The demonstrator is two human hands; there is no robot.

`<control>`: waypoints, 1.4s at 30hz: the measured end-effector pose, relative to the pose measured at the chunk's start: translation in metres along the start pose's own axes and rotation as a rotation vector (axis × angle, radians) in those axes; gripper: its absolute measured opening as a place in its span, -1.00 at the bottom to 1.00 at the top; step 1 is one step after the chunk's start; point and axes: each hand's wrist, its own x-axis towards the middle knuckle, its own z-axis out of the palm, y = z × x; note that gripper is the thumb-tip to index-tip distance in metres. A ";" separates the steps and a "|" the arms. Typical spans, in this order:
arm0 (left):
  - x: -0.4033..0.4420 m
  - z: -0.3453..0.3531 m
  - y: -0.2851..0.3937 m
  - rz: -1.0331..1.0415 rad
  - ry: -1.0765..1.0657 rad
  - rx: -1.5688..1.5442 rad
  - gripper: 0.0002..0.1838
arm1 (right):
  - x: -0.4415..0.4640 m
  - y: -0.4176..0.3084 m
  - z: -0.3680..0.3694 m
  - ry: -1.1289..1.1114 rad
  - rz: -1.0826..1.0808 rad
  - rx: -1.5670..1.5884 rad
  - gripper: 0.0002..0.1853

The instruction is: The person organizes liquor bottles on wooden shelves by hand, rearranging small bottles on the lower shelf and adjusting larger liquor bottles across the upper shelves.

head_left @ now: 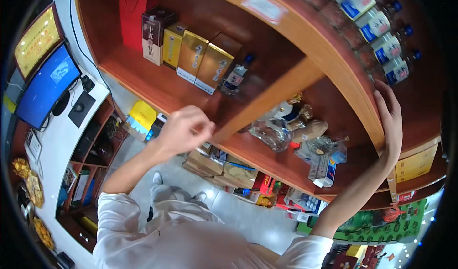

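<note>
My left hand (pixel 186 131) is raised in front of the lower shelf's edge, its fingers curled in, and nothing shows in them. Close to it on the shelf stands a small clear bottle (pixel 234 79) with a blue cap, beside two gold boxes (pixel 192 56). My right hand (pixel 390 114) reaches up to the curved wooden shelf front (pixel 350 61), its fingers stretched out and resting at the upper shelf's edge. Just above those fingertips is the nearest of several blue-capped clear bottles (pixel 397 71) standing in a row.
A glass decanter (pixel 272 134) and small boxes (pixel 326 169) sit in the right compartment. On the left is a white desk (pixel 90 104) with a monitor (pixel 50 85). Cardboard cartons (pixel 234 173) lie below the shelf, and a green crate (pixel 372 226) stands at the lower right.
</note>
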 end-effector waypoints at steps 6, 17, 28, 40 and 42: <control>0.009 -0.022 -0.086 -0.231 -0.082 -0.036 -0.82 | 0.007 0.009 -0.005 -0.073 0.116 -0.029 -0.58; 0.171 0.064 -0.093 -0.316 -0.508 -0.016 -0.06 | 0.006 0.005 -0.006 0.009 0.192 -0.002 -0.54; 0.209 0.108 -0.112 -0.371 -0.553 0.265 -0.37 | 0.005 0.011 -0.005 0.058 0.198 0.032 -0.49; 0.158 0.088 -0.100 -0.165 -0.191 0.236 -0.41 | 0.008 0.015 -0.006 0.000 0.132 0.043 -0.55; 0.156 0.078 -0.093 -0.375 -0.305 0.130 -0.34 | 0.008 0.011 -0.006 -0.004 0.155 0.038 -0.55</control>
